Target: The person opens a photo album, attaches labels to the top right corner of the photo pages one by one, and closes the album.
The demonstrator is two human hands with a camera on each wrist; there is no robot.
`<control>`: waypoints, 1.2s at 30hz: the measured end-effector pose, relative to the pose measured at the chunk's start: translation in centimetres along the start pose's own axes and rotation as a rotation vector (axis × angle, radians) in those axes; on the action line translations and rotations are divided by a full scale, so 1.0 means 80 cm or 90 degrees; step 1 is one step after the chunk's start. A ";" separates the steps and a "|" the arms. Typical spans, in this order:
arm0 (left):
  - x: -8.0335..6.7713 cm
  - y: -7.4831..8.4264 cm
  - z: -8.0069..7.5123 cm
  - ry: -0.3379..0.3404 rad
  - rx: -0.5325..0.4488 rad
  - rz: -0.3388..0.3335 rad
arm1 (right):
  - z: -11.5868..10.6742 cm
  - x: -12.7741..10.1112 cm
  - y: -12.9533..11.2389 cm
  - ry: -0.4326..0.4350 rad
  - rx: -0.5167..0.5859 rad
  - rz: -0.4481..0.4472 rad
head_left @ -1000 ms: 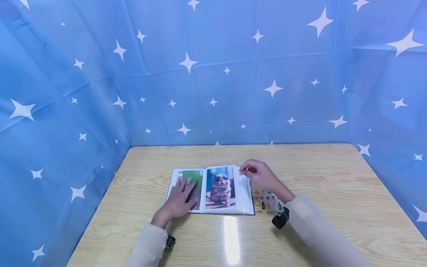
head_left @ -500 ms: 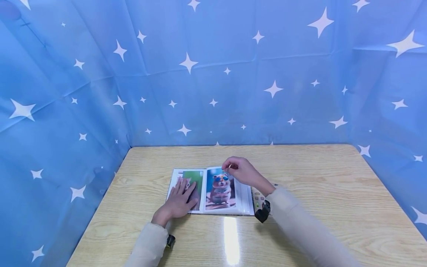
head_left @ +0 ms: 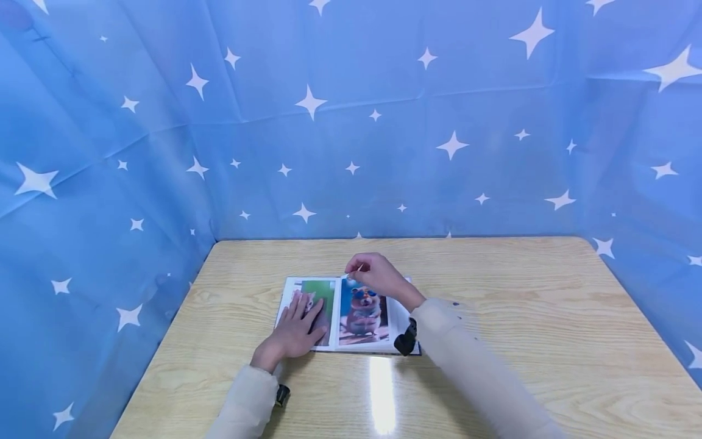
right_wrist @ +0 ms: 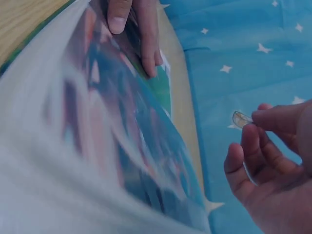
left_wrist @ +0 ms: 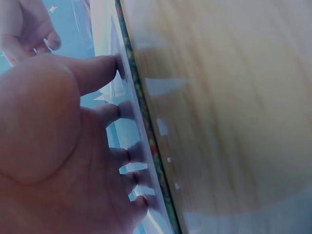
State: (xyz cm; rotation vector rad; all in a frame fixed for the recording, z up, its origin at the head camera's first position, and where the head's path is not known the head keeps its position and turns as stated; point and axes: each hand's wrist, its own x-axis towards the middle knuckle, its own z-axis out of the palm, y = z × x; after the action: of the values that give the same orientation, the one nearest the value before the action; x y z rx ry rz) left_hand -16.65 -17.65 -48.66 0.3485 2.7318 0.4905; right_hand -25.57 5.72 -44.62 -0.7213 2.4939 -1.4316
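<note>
An open photo album [head_left: 399, 329] lies on the table, with a picture of a hamster in blue sunglasses [head_left: 363, 317] on its right page. On the left page, over a picture with a green background [head_left: 320, 292], my left hand [head_left: 296, 331] rests flat with fingers spread. In the left wrist view its fingertips [left_wrist: 113, 66] touch the page. My right hand [head_left: 378, 275] is above the top of the hamster picture. Between thumb and fingers it pinches a small clear sticker [right_wrist: 240, 119] with a dark outline, apart from the page in the right wrist view.
The wooden table [head_left: 526, 292] extends around the album, with a bright reflection [head_left: 382, 390] in front. A blue curtain with white stars [head_left: 351, 122] hangs behind it. Small dark marks [head_left: 456, 303] show beside the right sleeve [head_left: 471, 360].
My right hand has moved left from the album's right edge to above the hamster picture, still pinching the sticker. The sleeve now covers most of the sticker sheet. My left hand stays put.
</note>
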 end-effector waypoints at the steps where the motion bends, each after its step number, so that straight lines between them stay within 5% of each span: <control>1: 0.000 0.000 0.000 -0.001 0.000 0.000 | 0.004 0.003 0.001 -0.001 0.001 0.007; 15: 0.004 0.000 -0.003 -0.006 0.001 0.008 | 0.056 0.032 0.006 -0.039 0.052 0.091; 36: 0.006 0.000 -0.002 -0.014 0.014 -0.009 | 0.081 0.049 0.026 0.008 0.056 0.100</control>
State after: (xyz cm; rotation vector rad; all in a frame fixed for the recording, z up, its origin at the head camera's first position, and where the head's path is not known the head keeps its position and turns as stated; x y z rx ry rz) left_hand -17.17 -17.59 -48.64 0.3374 2.7180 0.4506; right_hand -27.16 -0.30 -49.40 -0.4893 2.4194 -1.4819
